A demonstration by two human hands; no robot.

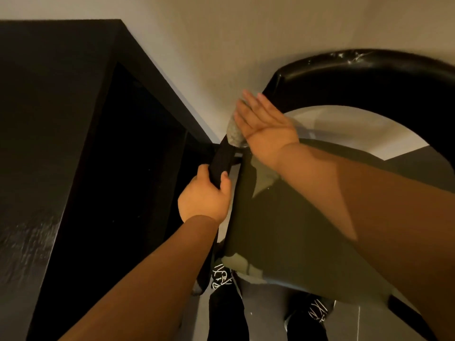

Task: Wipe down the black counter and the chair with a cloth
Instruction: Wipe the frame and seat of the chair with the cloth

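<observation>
Chair (369,77) with an olive seat (283,230) stands just right of the black counter (37,119), against a beige wall (221,33). Left hand (204,198) grips its black armrest (221,161); just above, right hand (263,121), fingers straight and together, presses grey cloth (234,132) onto it.

grey floor (266,313) bears the chair (283,230) (black-backed) and 2 patterned shoes (220,276).

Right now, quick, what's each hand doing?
Left hand: closed, gripping the black padded chair armrest.
Right hand: open, straight fingers pressing the grey speckled cloth.
</observation>
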